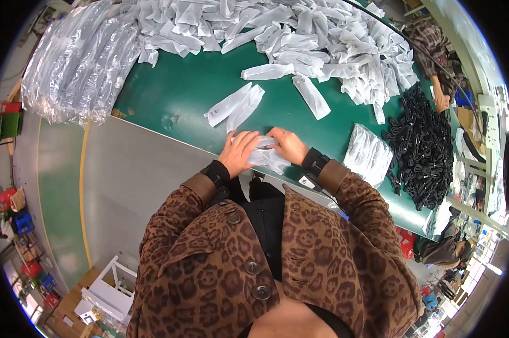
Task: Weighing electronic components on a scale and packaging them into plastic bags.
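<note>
At the near edge of the green table [170, 93], my left hand [240, 151] and my right hand [289, 146] grip frosted white plastic bags [270, 161], one from each side. The fingers of my left hand curl over the bags' left end. My right hand is closed on the right side, with its fingertips partly hidden. I cannot tell what, if anything, is inside these bags. Just beyond my hands lie two narrow frosted bags [237, 105] side by side. Another single bag [311, 97] rests farther right.
A large heap of frosted bags [299, 42] covers the far side. Clear-wrapped bundles [77, 62] are stacked at the far left. To the right are a flat stack of bags [368, 155] and a pile of black cables [423, 152]. Another person's hand [441, 101] shows beyond the cables.
</note>
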Motion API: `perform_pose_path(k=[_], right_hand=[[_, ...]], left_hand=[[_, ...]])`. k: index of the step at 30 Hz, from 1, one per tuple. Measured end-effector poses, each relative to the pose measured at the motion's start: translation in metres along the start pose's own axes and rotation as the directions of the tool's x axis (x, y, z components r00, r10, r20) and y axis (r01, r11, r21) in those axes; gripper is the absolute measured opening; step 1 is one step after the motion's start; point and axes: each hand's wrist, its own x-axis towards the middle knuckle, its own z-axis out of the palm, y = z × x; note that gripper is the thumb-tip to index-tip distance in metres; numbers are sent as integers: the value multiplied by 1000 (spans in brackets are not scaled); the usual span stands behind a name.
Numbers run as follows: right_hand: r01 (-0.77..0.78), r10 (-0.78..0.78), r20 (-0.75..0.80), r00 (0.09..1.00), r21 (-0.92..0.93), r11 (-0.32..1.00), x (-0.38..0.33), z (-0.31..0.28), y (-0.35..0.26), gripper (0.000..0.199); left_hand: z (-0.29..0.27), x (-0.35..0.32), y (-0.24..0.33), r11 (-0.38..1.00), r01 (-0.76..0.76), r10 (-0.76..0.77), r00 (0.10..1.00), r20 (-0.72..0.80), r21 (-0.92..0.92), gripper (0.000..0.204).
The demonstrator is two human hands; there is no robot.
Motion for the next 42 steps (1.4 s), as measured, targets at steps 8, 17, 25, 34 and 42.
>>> perform_pose_path(k=[8,17,25,34,42], right_hand=[[119,-70,165,984,-313,942,-3,0,6,21],[180,-203,-181,962,-139,974,104,-29,-4,24],[94,-93,5,996,-96,991,57,-9,20,20],[226,-199,126,972,-260,939,58,-26,-1,16],[113,-122,-33,992,-201,973,120,1,8,22]], left_hand=[[-8,-5,-6,998,34,-34,999,5,-49,74],[-6,-5,-7,993,78,-72,995,67,-93,73],[-32,1,-6,981,184,-184,983,10,-62,68],[-15,-2,-20,989,129,-120,987,110,-75,67],[-13,-3,-19,972,208,-199,976,90,-106,74]])
